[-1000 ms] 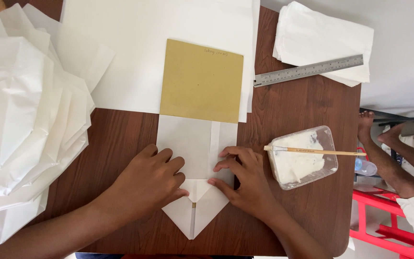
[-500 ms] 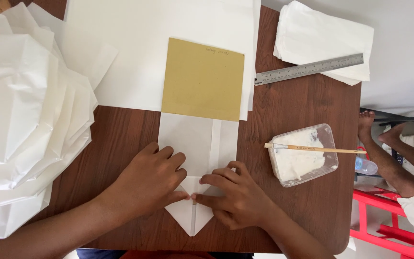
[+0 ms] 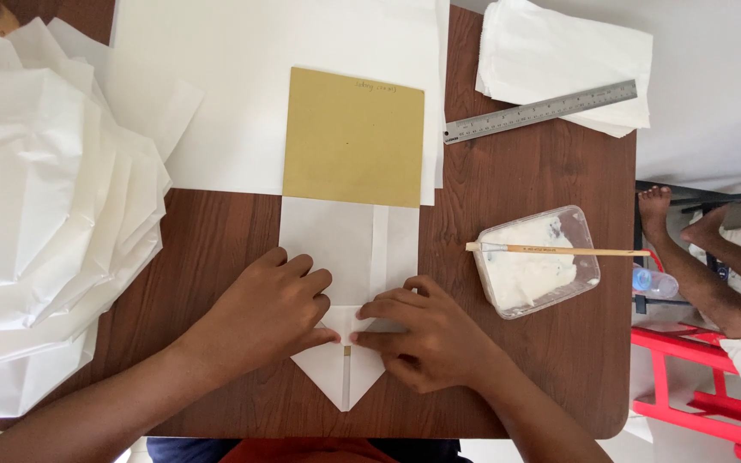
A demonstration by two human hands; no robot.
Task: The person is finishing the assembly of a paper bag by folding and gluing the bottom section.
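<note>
Looks like a small handcraft workshop for paper bags. Wooden counter (image 3: 525, 171) crowded with stacks of folded white paper (image 3: 45, 214), large sheets (image 3: 242, 94), a steel ruler (image 3: 540, 111), and a tub of white paste (image 3: 538, 261) with a brush (image 3: 559, 250). Bare floor beside, with a red stool (image 3: 696, 377).

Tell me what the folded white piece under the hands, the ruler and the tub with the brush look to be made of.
Folded piece: thin matte white paper, going by its sharp creases. Both hands, left hand and right hand, press it flat.
Ruler: likely steel, grey with a dull sheen.
Tub: clear plastic, probably, holding white paste.
Brush: pale handle, seemingly wood.
</note>
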